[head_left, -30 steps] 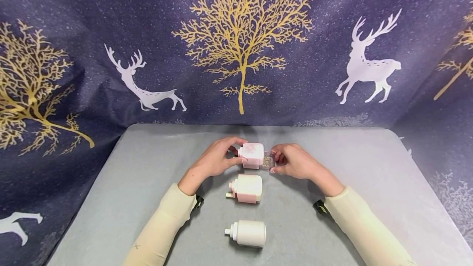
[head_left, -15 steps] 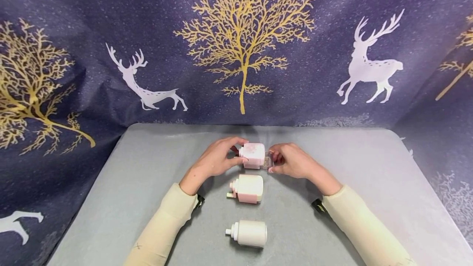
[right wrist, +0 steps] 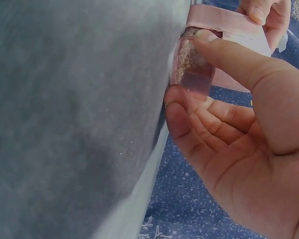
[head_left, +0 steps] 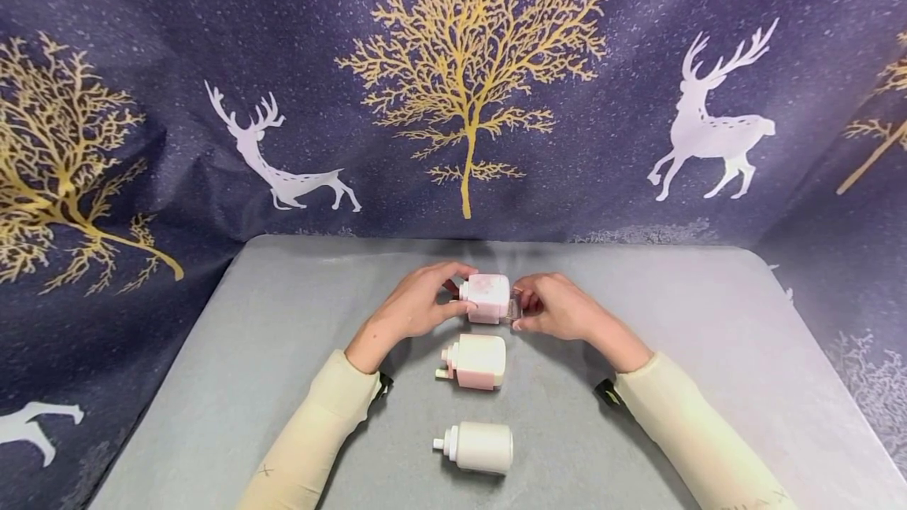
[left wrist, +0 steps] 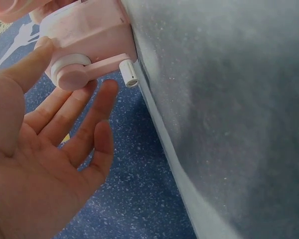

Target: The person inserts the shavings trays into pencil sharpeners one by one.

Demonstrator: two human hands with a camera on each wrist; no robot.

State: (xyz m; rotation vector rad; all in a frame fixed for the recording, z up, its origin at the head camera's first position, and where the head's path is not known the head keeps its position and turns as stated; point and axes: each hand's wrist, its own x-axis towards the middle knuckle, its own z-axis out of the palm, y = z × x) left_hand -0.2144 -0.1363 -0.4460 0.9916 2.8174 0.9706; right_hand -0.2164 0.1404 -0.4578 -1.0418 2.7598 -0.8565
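Observation:
A pink crank pencil sharpener (head_left: 487, 297) stands on the table between both hands. My left hand (head_left: 418, 303) grips it from the crank side, thumb near and fingers on the far side; the crank handle (left wrist: 129, 73) with its pale knob shows in the left wrist view. My right hand (head_left: 563, 308) pinches the clear shavings drawer (right wrist: 192, 67) between thumb and fingers. Shavings lie inside the drawer, which sits partly in the sharpener's body, its outer end sticking out.
Nearer on the grey table (head_left: 283, 384) are a cream-and-pink crank sharpener (head_left: 478, 362) and, closest, an off-white sharpener (head_left: 482, 447). A dark blue cloth (head_left: 397, 203) printed with deer and trees hangs behind the table.
The right hand has moved slightly left with the drawer, and less of the drawer now sticks out of the pink sharpener. The left hand keeps its hold.

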